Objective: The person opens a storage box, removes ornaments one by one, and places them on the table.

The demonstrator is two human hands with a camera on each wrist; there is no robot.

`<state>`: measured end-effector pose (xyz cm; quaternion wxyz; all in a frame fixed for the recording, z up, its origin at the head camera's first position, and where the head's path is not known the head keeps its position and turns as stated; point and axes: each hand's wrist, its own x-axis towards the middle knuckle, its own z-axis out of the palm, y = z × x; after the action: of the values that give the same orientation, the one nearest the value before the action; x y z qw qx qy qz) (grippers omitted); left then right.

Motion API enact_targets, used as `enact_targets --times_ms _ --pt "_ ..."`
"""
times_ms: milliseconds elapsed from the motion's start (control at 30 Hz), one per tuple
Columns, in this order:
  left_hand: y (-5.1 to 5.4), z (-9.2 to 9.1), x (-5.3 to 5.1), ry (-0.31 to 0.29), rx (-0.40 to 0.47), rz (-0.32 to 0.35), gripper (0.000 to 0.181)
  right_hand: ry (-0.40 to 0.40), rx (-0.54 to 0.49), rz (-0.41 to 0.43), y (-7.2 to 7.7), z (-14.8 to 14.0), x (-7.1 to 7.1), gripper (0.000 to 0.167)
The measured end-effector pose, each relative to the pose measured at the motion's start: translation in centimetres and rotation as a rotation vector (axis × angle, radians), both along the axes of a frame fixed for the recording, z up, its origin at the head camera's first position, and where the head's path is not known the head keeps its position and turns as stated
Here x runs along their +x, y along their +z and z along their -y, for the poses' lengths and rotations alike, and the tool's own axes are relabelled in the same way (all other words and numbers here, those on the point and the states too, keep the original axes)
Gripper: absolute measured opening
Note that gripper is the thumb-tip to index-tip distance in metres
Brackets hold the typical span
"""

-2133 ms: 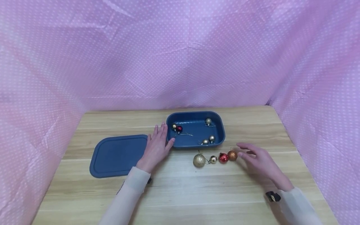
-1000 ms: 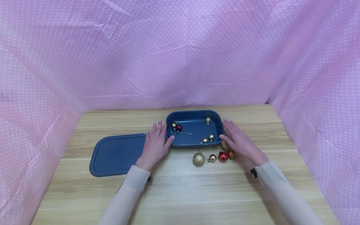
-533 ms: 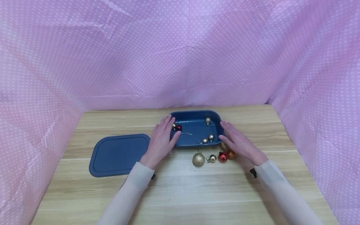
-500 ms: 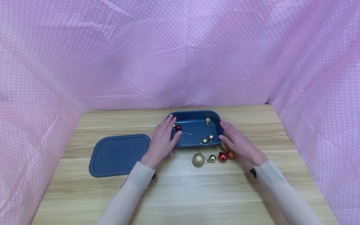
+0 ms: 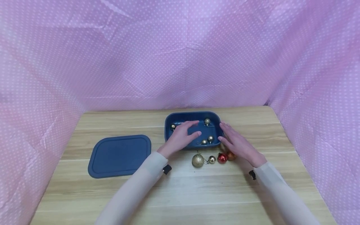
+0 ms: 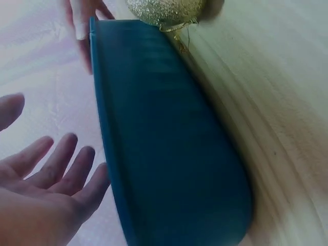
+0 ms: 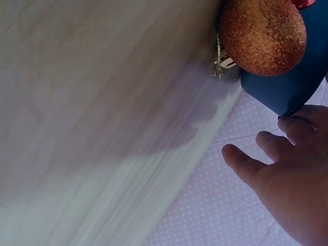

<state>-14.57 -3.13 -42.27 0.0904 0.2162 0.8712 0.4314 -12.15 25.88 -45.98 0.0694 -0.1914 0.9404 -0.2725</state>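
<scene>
Counter (image 5: 197,200): wood-grained, lower frame.
Gold glitter bauble (image 5: 198,160), small gold bauble (image 5: 212,159), red bauble (image 5: 222,158), copper bauble (image 5: 231,156): row below centre, just before the box (image 5: 180,118), presumably for easy reach.
Lid (image 5: 119,156): flat, centre left, apparently laid aside for access.
Right hand (image 5: 239,143): at box's right end, grip released, likely steadying.
Left hand (image 5: 179,138): over box, grip released.
Box: centre, four small balls (image 5: 207,121) visible inside.
Dotted pink cloth (image 5: 180,62): upper frame, backdrop.

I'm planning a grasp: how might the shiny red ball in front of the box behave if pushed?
The red ball would probably roll, being round on a flat table. Its glossy surface suggests it may feel slippery. Pushed right, it would likely bump the orange ball.
</scene>
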Motion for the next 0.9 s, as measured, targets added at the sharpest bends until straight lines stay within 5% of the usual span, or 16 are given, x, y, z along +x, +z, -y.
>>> enact_targets --times_ms 400,900 --pt "-1.7 -2.0 -2.2 -0.099 -0.027 0.149 0.045 -0.003 -0.003 0.01 -0.2 -0.1 -0.2 0.071" --pt "-3.6 -2.3 -4.3 -0.174 0.007 0.389 0.034 0.005 -0.018 0.013 0.0 0.0 -0.2 0.072"
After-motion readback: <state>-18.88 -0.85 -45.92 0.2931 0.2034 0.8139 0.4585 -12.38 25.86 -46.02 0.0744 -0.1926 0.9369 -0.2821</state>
